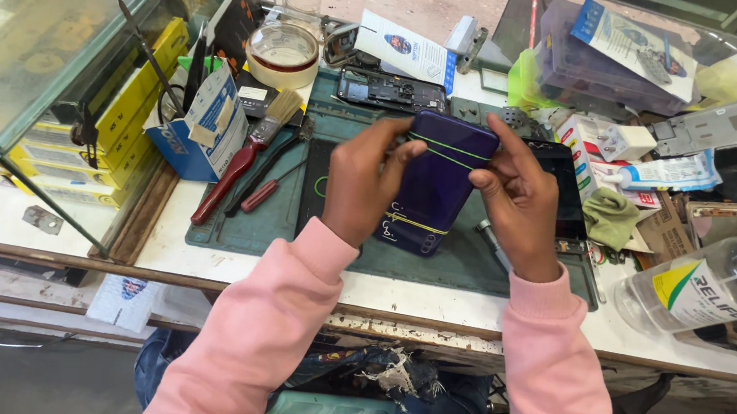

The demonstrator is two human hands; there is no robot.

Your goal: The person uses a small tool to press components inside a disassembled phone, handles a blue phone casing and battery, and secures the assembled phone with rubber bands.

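The fingers (410,152) of the left hand (361,188) are bent around the left edge of a dark blue phone (438,182), with the tips pressing on its back near the top. The fingers (496,143) of the right hand (518,199) grasp the right edge of the same phone, one of them stretched up along the top corner. So both hands are closed on the phone and hold it tilted above the worktop (201,258), back side facing up. Thin green and yellow rubber bands (451,149) go across the phone near its top, and one more band crosses near its bottom.

Under the hands lies a dark green work mat (255,219). On the left part of the mat rest a brush with a red handle (238,163) and a red screwdriver (266,193), close to each other. Behind the phone an opened phone body (389,90) lies flat on the mat. A roll of tape (282,53) stands further back on the left. Just beside the right hand a black screen panel (564,190) lies, and a green cloth (611,217) is to the right of it. A clear plastic bottle (712,285) lies on its side at the right end of the worktop.
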